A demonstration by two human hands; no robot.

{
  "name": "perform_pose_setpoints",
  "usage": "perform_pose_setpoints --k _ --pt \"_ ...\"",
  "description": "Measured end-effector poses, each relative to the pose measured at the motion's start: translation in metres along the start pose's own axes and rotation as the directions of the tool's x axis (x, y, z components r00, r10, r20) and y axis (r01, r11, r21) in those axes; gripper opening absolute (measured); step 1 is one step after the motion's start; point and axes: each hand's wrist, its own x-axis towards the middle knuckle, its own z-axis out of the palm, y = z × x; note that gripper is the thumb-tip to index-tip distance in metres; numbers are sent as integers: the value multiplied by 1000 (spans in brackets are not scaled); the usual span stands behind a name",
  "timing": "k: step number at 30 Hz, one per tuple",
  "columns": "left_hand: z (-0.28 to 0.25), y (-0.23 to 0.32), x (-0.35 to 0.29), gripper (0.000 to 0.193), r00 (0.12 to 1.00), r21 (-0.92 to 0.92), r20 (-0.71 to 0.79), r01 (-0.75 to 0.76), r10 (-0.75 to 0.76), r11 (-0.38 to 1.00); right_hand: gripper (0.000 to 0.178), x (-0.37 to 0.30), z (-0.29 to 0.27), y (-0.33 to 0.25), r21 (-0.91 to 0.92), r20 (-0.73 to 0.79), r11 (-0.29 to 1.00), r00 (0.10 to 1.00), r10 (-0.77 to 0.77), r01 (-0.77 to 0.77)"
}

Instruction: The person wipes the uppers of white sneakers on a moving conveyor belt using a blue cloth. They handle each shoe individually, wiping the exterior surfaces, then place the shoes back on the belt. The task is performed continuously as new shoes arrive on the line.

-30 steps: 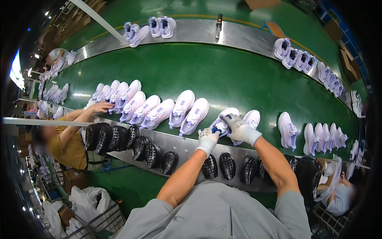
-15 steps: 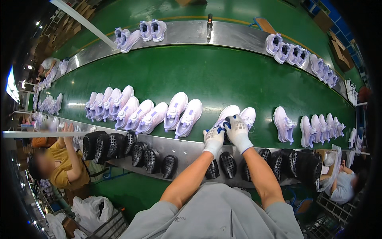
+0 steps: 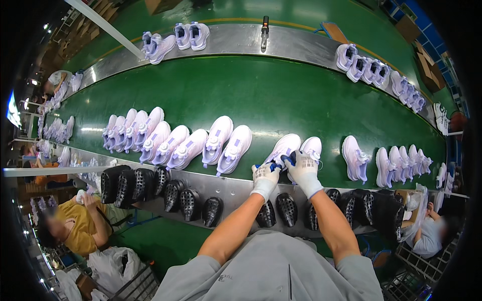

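Both my hands wear white gloves with blue on the fingertips. My left hand (image 3: 265, 179) is closed at the heel end of a pale lilac sneaker (image 3: 285, 146), its fingers curled on the collar. Across from it, my right hand (image 3: 303, 171) bends its fingers over the right side of the same shoe. The gloves hide most of the shoe's opening. A second sneaker (image 3: 312, 146) lies just right of it, toe away from me, its heel partly behind my right hand.
More lilac sneakers (image 3: 235, 150) stand in a row to the left on the green belt (image 3: 291, 95), others (image 3: 355, 158) to the right. Black perforated shoe lasts (image 3: 286, 209) line the near metal ledge (image 3: 236, 193). A dark-handled tool (image 3: 264, 34) lies on the far ledge. Co-workers sit at both sides.
My hands have drawn slightly apart, the left one shifting left and down, the right one a little lower. The sneakers on the belt appear slightly further left. The left co-worker's hands have lowered.
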Motion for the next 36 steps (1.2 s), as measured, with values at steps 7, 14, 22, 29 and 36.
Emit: perform_pose_setpoints --k 7,14,22,29,36 --pt "-6 -3 2 35 999 18 27 -18 18 1000 41 8 -8 -34 -164 106 984 990 88 -70" --pt "-1 -5 3 32 1000 -8 3 -30 30 1000 50 -1 27 11 -144 -301 913 861 -409 383" --pt "-7 -17 6 34 1000 -10 25 -8 9 1000 45 -2 -6 -17 -92 7 993 997 -72 72" --pt "2 -25 4 35 998 38 -57 -15 17 999 44 9 1 -41 -189 70 981 997 -36 49" --pt "-6 -21 3 34 998 -6 -59 -23 23 1000 50 1 14 -14 -106 -61 964 966 -250 243"
